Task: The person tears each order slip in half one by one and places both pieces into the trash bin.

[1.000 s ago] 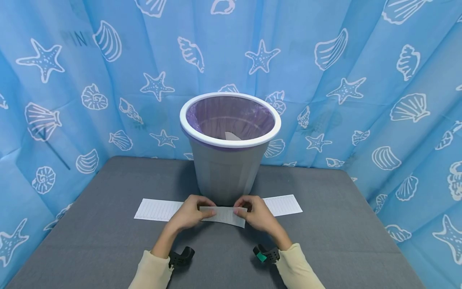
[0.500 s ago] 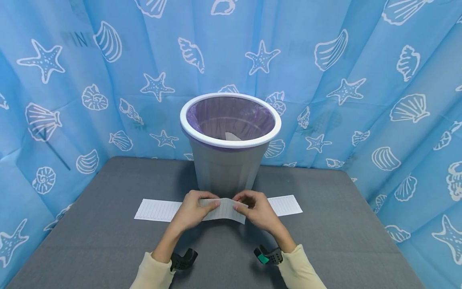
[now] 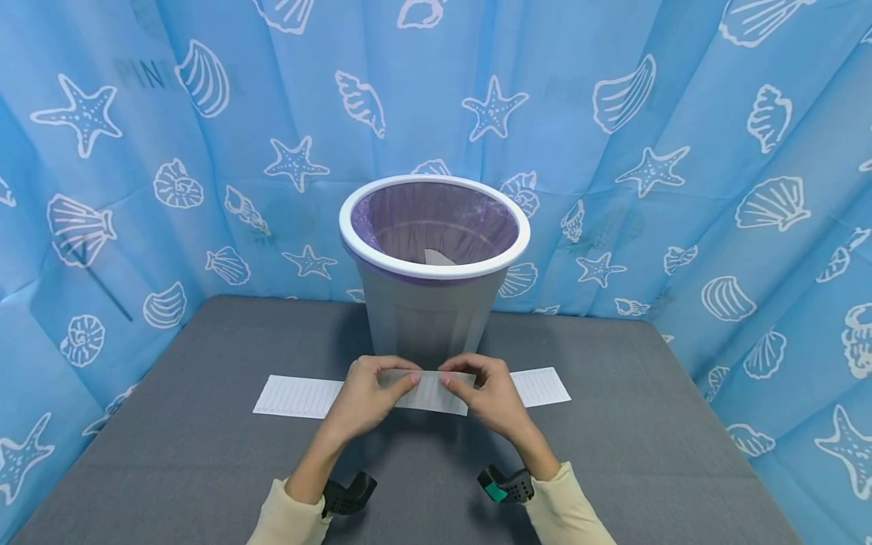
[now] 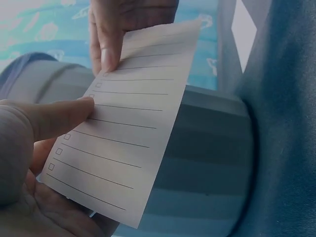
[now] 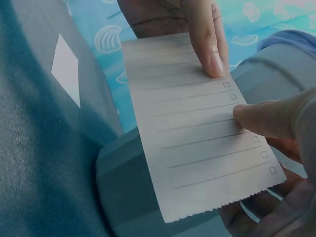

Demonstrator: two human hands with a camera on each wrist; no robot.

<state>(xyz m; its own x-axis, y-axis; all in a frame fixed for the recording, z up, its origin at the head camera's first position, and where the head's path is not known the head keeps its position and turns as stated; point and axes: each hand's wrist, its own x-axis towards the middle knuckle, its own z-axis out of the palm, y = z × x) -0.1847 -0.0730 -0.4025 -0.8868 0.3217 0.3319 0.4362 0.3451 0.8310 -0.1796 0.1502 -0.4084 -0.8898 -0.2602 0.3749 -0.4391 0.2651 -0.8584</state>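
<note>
Paper slip (image 3: 431, 391) was pinched between our left hand (image 3: 364, 397) and right hand (image 3: 492, 400), both grips closed on it, bin (image 3: 428, 318) just beyond, sheet (image 3: 297, 396) on the surface (image 3: 204, 454) beneath.

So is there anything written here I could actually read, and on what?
"PIN": faint dark letters on the blue curtain, upper left, cut off by a fold.
Paper slip in the hands: only blank ruled lines and empty checkboxes, no words.
Paper strips on the table: too small to read.

White lined paper slip (image 3: 431, 390), grey bin (image 3: 428, 322) with purple liner (image 3: 436, 219), blue seashell-patterned curtain (image 3: 681, 113).
</note>
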